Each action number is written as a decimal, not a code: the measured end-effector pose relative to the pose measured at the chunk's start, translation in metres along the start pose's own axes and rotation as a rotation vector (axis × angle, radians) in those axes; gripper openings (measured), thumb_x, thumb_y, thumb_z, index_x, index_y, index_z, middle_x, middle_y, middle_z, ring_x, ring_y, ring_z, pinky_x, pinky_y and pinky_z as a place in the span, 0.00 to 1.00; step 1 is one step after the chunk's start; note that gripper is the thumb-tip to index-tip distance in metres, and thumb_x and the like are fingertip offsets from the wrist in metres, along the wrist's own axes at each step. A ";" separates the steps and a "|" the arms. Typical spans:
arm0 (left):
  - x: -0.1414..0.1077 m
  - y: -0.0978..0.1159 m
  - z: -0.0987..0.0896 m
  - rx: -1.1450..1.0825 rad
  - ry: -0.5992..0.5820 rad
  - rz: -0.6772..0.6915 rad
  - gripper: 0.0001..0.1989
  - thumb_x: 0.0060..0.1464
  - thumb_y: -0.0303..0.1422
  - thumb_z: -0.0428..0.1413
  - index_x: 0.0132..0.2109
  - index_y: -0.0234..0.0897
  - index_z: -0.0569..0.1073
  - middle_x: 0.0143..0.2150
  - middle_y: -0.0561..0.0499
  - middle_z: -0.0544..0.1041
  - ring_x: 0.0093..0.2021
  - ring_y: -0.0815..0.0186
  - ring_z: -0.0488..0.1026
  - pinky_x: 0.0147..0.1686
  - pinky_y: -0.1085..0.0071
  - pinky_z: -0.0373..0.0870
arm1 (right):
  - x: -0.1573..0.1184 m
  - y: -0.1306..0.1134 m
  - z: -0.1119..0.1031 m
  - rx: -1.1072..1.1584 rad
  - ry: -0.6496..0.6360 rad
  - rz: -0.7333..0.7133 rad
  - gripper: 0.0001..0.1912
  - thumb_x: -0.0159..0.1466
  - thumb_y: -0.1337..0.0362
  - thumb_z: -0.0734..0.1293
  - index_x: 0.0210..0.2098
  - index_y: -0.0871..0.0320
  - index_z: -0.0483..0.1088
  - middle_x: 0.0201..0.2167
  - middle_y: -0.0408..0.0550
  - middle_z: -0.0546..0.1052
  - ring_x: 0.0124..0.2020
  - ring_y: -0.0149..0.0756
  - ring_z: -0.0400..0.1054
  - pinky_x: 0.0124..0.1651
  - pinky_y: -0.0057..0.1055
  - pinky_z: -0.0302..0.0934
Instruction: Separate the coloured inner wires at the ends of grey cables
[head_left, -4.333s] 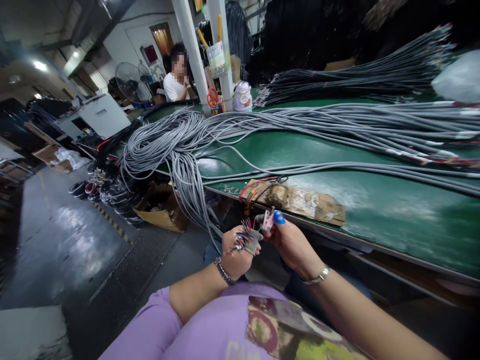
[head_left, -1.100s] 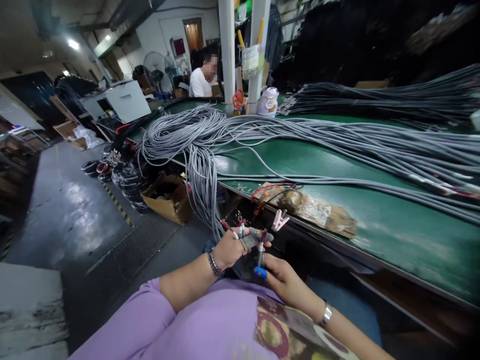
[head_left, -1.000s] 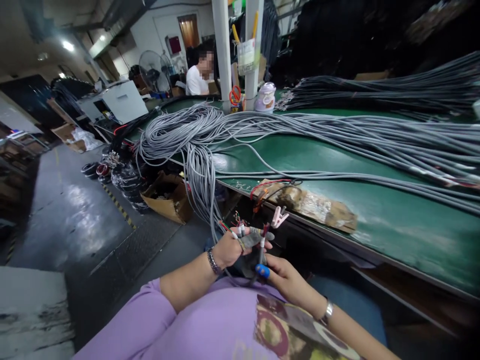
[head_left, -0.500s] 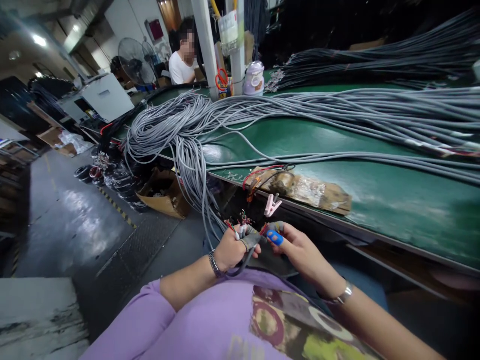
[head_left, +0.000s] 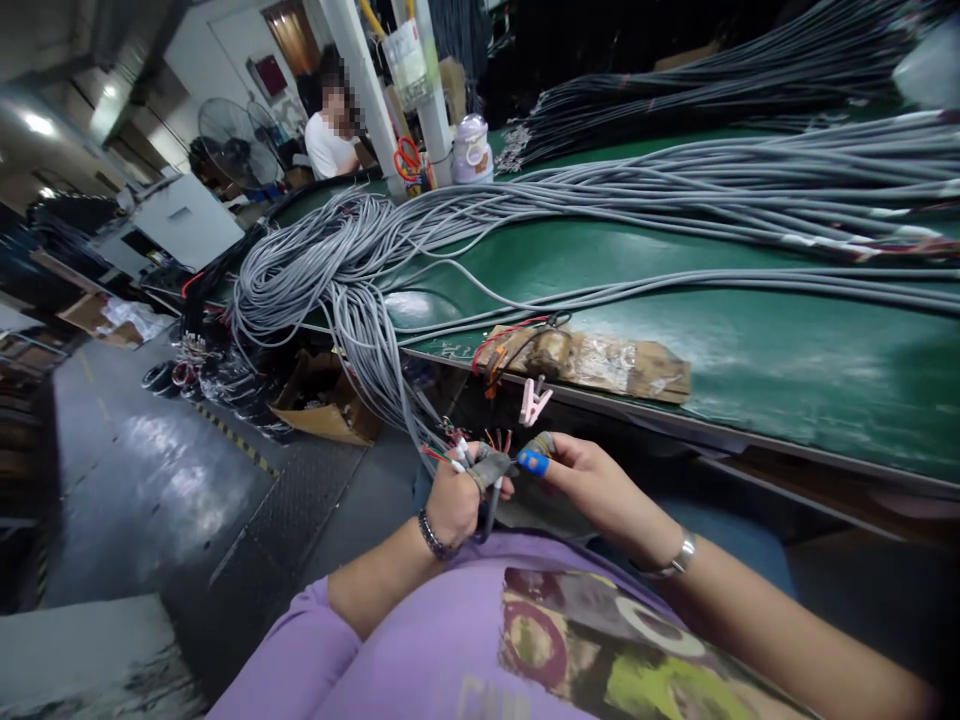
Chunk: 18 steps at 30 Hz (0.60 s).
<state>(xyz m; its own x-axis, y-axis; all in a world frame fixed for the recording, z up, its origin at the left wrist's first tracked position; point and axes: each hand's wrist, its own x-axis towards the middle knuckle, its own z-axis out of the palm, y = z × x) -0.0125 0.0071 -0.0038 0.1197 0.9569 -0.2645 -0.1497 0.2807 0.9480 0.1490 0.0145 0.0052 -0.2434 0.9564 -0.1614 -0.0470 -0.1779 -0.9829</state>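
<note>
Two bare hands meet just off the near edge of a green surface. The left hand is closed around a grey cable, its stripped end upward, thin coloured wires fanned out; more stripped cable ends poke out of the same grip. The right hand, blue wrap on its thumb, pinches thumb and forefinger together beside the fanned wires; whether a wire is caught there is too small to tell. A pink clip stands at the near edge, close to a worn board lying along it. Looped grey cables heap at the surface's left end and spill over the edge.

The cable looks light and springy, its smooth jacket probably a little slippery, best gripped just below the white sleeve. The bare wires look soft and easily bent, better pinched singly.
</note>
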 end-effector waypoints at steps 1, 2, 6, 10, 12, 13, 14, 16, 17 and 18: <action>0.000 -0.001 0.001 -0.029 0.036 0.005 0.20 0.41 0.47 0.64 0.26 0.33 0.70 0.18 0.52 0.72 0.19 0.72 0.67 0.21 0.76 0.63 | 0.000 0.002 0.000 0.006 0.011 -0.001 0.22 0.50 0.45 0.71 0.23 0.58 0.66 0.16 0.38 0.64 0.19 0.27 0.54 0.22 0.26 0.49; 0.001 -0.002 0.002 -0.051 0.059 0.008 0.20 0.40 0.47 0.64 0.27 0.33 0.70 0.19 0.52 0.72 0.19 0.71 0.68 0.21 0.76 0.63 | -0.001 0.002 0.001 0.014 0.019 -0.009 0.22 0.50 0.45 0.71 0.22 0.58 0.66 0.17 0.38 0.63 0.19 0.27 0.53 0.23 0.26 0.50; 0.002 -0.002 0.006 -0.100 0.099 -0.014 0.21 0.39 0.48 0.65 0.28 0.33 0.70 0.20 0.52 0.73 0.20 0.71 0.69 0.22 0.76 0.65 | -0.004 -0.001 0.002 0.032 0.029 -0.055 0.19 0.51 0.48 0.71 0.22 0.57 0.67 0.18 0.39 0.65 0.21 0.28 0.55 0.25 0.26 0.54; 0.001 -0.001 0.007 -0.091 0.095 -0.002 0.21 0.40 0.48 0.64 0.26 0.34 0.69 0.18 0.54 0.71 0.18 0.73 0.66 0.21 0.76 0.64 | -0.006 -0.007 0.002 -0.018 0.027 -0.037 0.19 0.52 0.47 0.70 0.23 0.57 0.68 0.18 0.40 0.67 0.21 0.29 0.57 0.26 0.27 0.57; 0.001 -0.001 0.006 -0.066 0.066 0.017 0.21 0.41 0.47 0.64 0.25 0.34 0.68 0.17 0.55 0.70 0.17 0.74 0.64 0.20 0.77 0.61 | -0.005 -0.009 0.001 -0.081 0.039 -0.035 0.20 0.53 0.45 0.68 0.25 0.56 0.68 0.20 0.41 0.68 0.22 0.30 0.59 0.26 0.28 0.58; 0.000 -0.001 0.006 -0.050 0.051 0.025 0.21 0.42 0.47 0.63 0.25 0.34 0.67 0.17 0.55 0.69 0.17 0.74 0.63 0.19 0.77 0.61 | -0.004 -0.010 0.001 -0.106 0.037 -0.035 0.20 0.53 0.45 0.68 0.27 0.56 0.69 0.22 0.42 0.70 0.23 0.31 0.60 0.26 0.28 0.58; 0.000 -0.002 0.005 -0.034 0.035 0.031 0.21 0.43 0.47 0.63 0.25 0.35 0.67 0.17 0.55 0.69 0.17 0.74 0.63 0.19 0.76 0.61 | -0.002 -0.010 0.000 -0.118 0.029 -0.038 0.20 0.53 0.44 0.68 0.29 0.56 0.70 0.24 0.43 0.71 0.24 0.32 0.61 0.27 0.28 0.59; -0.001 -0.002 0.004 -0.001 -0.008 0.033 0.21 0.44 0.48 0.62 0.24 0.34 0.67 0.17 0.54 0.69 0.17 0.74 0.63 0.20 0.76 0.62 | 0.000 -0.008 0.001 -0.095 -0.004 -0.038 0.20 0.53 0.45 0.69 0.31 0.57 0.70 0.27 0.45 0.73 0.27 0.33 0.64 0.29 0.29 0.60; -0.002 -0.002 0.004 0.012 -0.030 0.027 0.21 0.44 0.48 0.62 0.24 0.34 0.67 0.17 0.54 0.69 0.17 0.73 0.64 0.20 0.76 0.63 | 0.001 -0.007 0.001 -0.064 -0.020 -0.030 0.20 0.53 0.46 0.70 0.31 0.57 0.70 0.27 0.45 0.74 0.28 0.34 0.64 0.30 0.29 0.61; -0.002 -0.002 0.004 0.021 -0.049 0.017 0.21 0.44 0.48 0.62 0.24 0.34 0.67 0.17 0.54 0.69 0.17 0.73 0.64 0.20 0.75 0.63 | 0.001 -0.006 0.002 -0.023 -0.033 -0.015 0.19 0.53 0.47 0.70 0.30 0.57 0.70 0.27 0.45 0.74 0.27 0.34 0.64 0.30 0.29 0.61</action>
<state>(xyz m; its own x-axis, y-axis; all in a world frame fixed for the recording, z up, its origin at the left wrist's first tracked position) -0.0086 0.0042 -0.0040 0.1654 0.9567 -0.2397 -0.1318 0.2623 0.9560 0.1469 0.0163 0.0109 -0.2743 0.9508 -0.1441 -0.0283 -0.1578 -0.9871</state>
